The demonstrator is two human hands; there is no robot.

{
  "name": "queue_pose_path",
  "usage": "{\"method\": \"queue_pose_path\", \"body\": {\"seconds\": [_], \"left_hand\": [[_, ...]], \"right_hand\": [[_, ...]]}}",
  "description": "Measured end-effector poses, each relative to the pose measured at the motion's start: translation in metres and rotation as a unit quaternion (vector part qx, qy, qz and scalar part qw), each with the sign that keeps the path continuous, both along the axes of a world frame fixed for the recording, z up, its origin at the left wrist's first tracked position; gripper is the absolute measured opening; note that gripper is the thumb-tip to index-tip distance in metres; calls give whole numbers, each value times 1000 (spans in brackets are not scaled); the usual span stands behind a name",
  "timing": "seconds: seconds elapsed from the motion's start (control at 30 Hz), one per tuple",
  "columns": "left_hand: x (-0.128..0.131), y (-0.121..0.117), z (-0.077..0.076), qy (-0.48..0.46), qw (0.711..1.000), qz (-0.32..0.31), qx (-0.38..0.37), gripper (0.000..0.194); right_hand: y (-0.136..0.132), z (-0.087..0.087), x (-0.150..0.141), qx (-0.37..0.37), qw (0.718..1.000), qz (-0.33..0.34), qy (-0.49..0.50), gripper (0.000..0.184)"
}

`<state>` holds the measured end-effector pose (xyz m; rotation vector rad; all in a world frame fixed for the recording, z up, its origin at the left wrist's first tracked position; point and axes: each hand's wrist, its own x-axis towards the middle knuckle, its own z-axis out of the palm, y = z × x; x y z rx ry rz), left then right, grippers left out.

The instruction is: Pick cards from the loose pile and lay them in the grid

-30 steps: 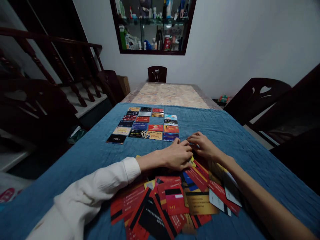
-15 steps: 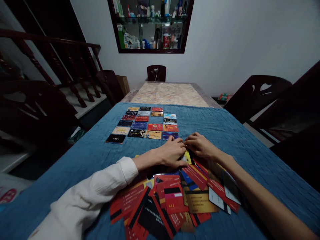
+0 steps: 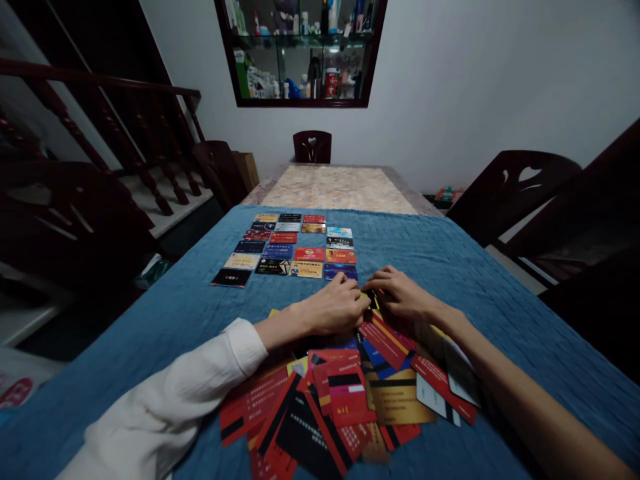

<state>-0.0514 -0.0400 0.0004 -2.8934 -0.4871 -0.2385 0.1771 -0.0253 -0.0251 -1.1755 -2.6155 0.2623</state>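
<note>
My left hand [image 3: 336,305], with the fingers curled in, is at the far edge of a loose pile of plastic cards. Facing it, my right hand [image 3: 403,293] bends its fingers in toward the same spot. Between the fingertips of both hands shows a yellow and black card [image 3: 371,299], mostly covered by them. Just below the hands lies a red card with a gold stripe [image 3: 387,339]. The pile also holds a gold card [image 3: 401,399], a black card [image 3: 306,437] and several red ones. Beyond my left hand lies a dark blue card [image 3: 340,271].
Several cards lie face up in rough columns at the far left, among them a black card [image 3: 231,277] and a red card [image 3: 309,254]. A blue cloth [image 3: 500,327] covers the near table. Dark wooden chairs [image 3: 520,187] stand around it.
The yellow card has been drawn slightly away from me and is more covered by my fingers. My left hand has shifted a little left, its thumb now tucked in. The laid-out cards are unmoved.
</note>
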Motion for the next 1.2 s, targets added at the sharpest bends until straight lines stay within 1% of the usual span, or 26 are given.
{"method": "queue_pose_path", "body": {"seconds": [0.07, 0.17, 0.23, 0.33, 0.43, 0.6, 0.77, 0.87, 1.07, 1.2], "left_hand": [[-6, 2, 0, -13, 1000, 9, -10, 19], [-16, 5, -1, -43, 998, 40, -36, 22], [-24, 8, -2, -70, 994, 56, -58, 29], [-34, 10, -4, -121, 986, 67, -95, 44], [-43, 12, -8, -154, 977, 76, -125, 52], [-53, 15, -17, -175, 966, 95, -163, 52], [-59, 20, -24, -185, 958, 113, -187, 53], [-61, 22, -27, -189, 956, 116, -192, 50], [-65, 22, -28, -201, 953, 115, -196, 48], [-66, 23, -30, -207, 954, 111, -184, 48]], "right_hand": [[-1, 0, -2, 4, 1000, 1, 11, 42], [-1, 0, -7, 12, 999, 1, 35, 29], [0, -1, -9, 18, 998, -1, 55, 25], [0, -2, -14, 30, 996, -15, 85, 22], [-1, -3, -19, 40, 992, -37, 112, 20], [-4, -4, -27, 39, 985, -63, 154, 19], [-6, -7, -33, 63, 984, -77, 151, 20], [-8, -9, -36, 79, 983, -83, 146, 21], [-12, -12, -41, 106, 981, -101, 130, 30], [-15, -11, -43, 120, 982, -96, 112, 26]]}}
